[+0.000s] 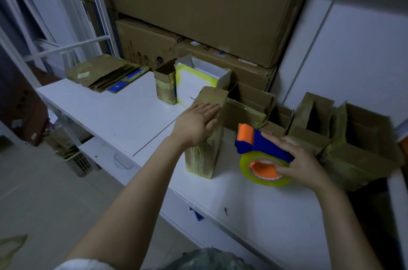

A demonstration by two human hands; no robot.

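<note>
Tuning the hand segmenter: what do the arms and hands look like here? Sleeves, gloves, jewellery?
Left hand and right hand are bare: no gloves, and no rings, watch or bands that I can see. Left forearm and right forearm are bare too, with no markings. A white sleeve edge shows on the left arm at the frame's bottom; no sleeve shows on the right.

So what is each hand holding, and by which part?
The right hand grips the tape dispenser by its blue handle. The left hand only rests flat on the taped box.
</note>
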